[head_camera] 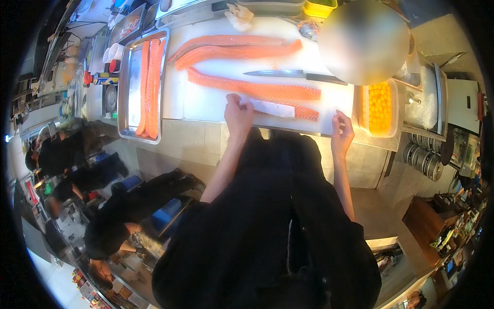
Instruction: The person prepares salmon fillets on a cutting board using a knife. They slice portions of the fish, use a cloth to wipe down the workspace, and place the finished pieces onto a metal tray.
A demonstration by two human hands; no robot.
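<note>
My left hand [238,116] pinches the left end of a flat pale strip [274,108], whose material I cannot make out. The strip lies over a narrow piece of salmon [307,112] at the near edge of the white cutting board [216,110]. My right hand [342,129] hovers by the board's front right edge, fingers loosely curled, with nothing visible in it. Beyond the strip lies a longer salmon piece [254,87]. A knife with a dark handle [295,73] rests behind that, blade pointing left. Farther back are two long salmon pieces [235,52], side by side.
On the left, a metal tray [130,89] holds salmon strips [149,89]. A tub of orange, ball-shaped pieces [378,110] stands right. At the back are a crumpled pale cloth [239,17] and a yellow container [320,7]. Other people in dark clothes [112,216] work at lower left.
</note>
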